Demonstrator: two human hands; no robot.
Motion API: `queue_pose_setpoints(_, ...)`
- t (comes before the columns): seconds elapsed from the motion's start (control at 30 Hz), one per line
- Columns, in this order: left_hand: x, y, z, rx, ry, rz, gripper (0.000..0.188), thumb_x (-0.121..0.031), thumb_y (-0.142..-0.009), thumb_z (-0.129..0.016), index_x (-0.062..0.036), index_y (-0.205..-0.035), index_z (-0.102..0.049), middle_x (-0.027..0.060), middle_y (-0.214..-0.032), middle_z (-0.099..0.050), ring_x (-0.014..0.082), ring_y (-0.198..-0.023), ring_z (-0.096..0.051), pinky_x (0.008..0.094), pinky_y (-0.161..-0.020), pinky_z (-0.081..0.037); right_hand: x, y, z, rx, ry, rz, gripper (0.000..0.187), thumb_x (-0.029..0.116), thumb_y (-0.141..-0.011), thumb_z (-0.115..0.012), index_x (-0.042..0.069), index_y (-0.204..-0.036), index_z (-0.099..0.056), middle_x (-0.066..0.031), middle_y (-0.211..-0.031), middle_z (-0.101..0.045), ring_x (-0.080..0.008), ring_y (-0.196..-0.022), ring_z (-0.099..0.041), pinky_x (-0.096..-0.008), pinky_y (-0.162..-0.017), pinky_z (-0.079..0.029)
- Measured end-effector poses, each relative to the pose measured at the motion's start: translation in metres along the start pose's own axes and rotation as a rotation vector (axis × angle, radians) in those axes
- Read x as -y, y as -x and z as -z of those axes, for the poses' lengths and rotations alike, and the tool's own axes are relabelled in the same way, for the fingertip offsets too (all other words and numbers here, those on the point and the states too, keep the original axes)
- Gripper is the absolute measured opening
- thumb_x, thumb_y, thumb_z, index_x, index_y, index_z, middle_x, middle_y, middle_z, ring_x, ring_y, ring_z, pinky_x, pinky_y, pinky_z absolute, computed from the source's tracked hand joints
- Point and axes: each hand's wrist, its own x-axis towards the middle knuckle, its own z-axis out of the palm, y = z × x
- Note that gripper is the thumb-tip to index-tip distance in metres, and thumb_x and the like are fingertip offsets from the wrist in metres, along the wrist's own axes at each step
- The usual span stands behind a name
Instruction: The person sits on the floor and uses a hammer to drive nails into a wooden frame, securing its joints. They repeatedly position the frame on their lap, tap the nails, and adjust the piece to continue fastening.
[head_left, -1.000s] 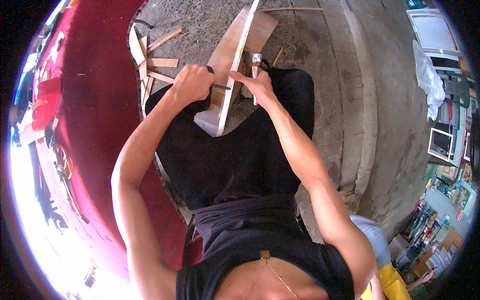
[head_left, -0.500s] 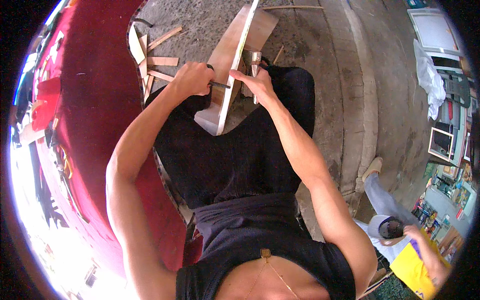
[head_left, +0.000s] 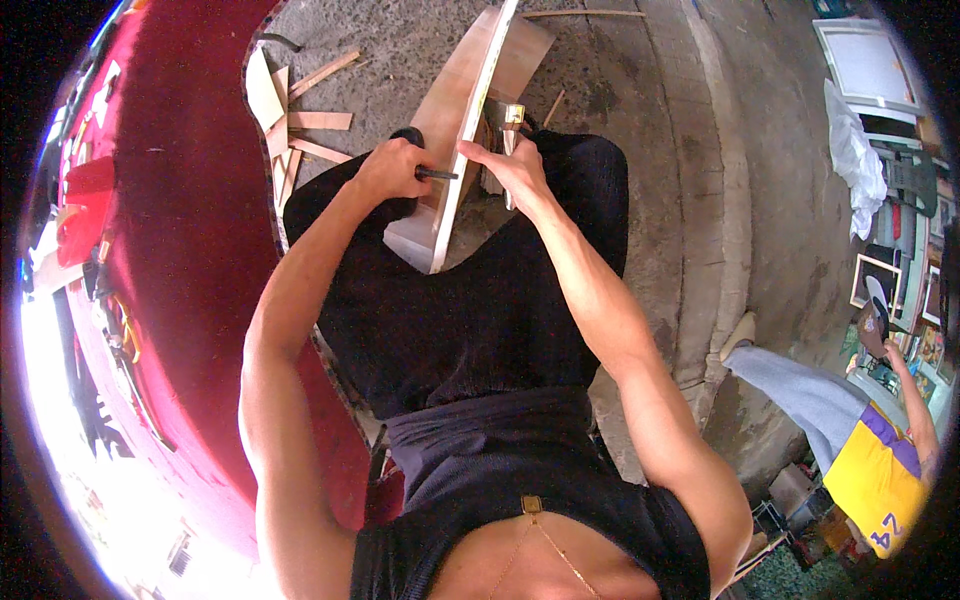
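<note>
My left hand (head_left: 393, 170) is closed around a black-handled tool (head_left: 437, 174). Its thin dark shaft reaches to the pale top edge of a wooden panel (head_left: 478, 95), and I cannot tell whether the tip touches it. The panel stands on edge between my knees, beside another broad, light wooden piece (head_left: 450, 100). Closed on the panel's right side, my right hand (head_left: 518, 172) rests its thumb on the pale edge. Along its fingers lies a narrow silvery metal piece (head_left: 513, 118) of a kind I cannot make out; the panel and hand hide part of it.
Several thin wood offcuts (head_left: 318, 121) lie on the rough concrete floor ahead to the left. Red cloth (head_left: 180, 250) spreads at my left, with tools (head_left: 125, 330) beyond it. A person in a yellow top (head_left: 872, 470) is at the right, near cluttered shelves and frames (head_left: 877, 280).
My left hand has turned slightly with the tool, and my left elbow has come inward. The panel and right hand hardly moved. The person at the right has shifted outward, farther right.
</note>
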Motion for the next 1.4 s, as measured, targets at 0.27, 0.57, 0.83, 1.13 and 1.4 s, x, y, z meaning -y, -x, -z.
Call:
queue_pose_setpoints(0.27, 0.007, 0.005, -0.018, -0.025, 0.151, -0.002, 0.021, -0.023, -0.059, -0.076, -0.0087, -0.072, -0.067, 0.0124, -0.063, -0.062, 0.0336, -0.060, -0.062, 0.0422, -0.059, -0.050, 0.016, 0.014, 0.011, -0.163, -0.104, 0.221, 0.049, 0.041, -0.071, -0.082, 0.004, -0.097, -0.065, -0.0037, -0.082, -0.066, -0.0114, -0.069, -0.060, -0.0284, -0.062, -0.049)
queue_pose_setpoints(0.57, 0.012, 0.008, -0.028, -0.036, 0.189, -0.027, 0.020, -0.023, -0.062, -0.070, -0.0074, -0.075, -0.066, 0.0119, -0.064, -0.063, 0.0314, -0.064, -0.064, 0.0421, -0.063, -0.052, 0.115, 0.062, 0.062, 0.127, 0.483, 0.453, 0.035, 0.029, -0.085, -0.069, -0.004, -0.094, -0.063, -0.0081, -0.069, -0.061, -0.0131, -0.061, -0.055, -0.0313, -0.057, -0.046)
queue_pose_setpoints(0.83, -0.001, 0.010, -0.015, -0.038, 0.259, 0.017, 0.019, -0.021, -0.063, -0.068, -0.0065, -0.075, -0.066, 0.0132, -0.064, -0.063, 0.0331, -0.064, -0.063, 0.0422, -0.063, -0.052, 0.119, 0.086, 0.050, 0.516, 1.049, 0.250, 0.032, 0.025, -0.084, -0.065, -0.004, -0.096, -0.063, -0.0274, -0.081, -0.064, -0.0402, -0.083, -0.065, -0.0449, -0.077, -0.050)
queue_pose_setpoints(1.13, 0.012, 0.009, -0.032, -0.092, 0.255, -0.046, 0.019, -0.020, -0.063, -0.069, -0.0052, -0.073, -0.064, 0.0136, -0.063, -0.062, 0.0323, -0.063, -0.062, 0.0430, -0.060, -0.050, 0.111, 0.078, 0.035, 0.539, 1.100, 0.209, 0.035, 0.025, -0.084, -0.066, -0.006, -0.097, -0.060, -0.0257, -0.075, -0.061, -0.0374, -0.072, -0.064, -0.0427, -0.068, -0.047)
queue_pose_setpoints(1.4, 0.010, 0.011, -0.032, -0.077, 0.299, 0.002, 0.019, -0.021, -0.063, -0.073, -0.0074, -0.072, -0.063, 0.0132, -0.064, -0.062, 0.0325, -0.064, -0.063, 0.0428, -0.062, -0.049, 0.116, 0.078, 0.031, 0.519, 1.109, 0.194, 0.033, 0.024, -0.084, -0.065, -0.006, -0.097, -0.063, -0.0279, -0.079, -0.063, -0.0414, -0.081, -0.065, -0.0450, -0.075, -0.050)
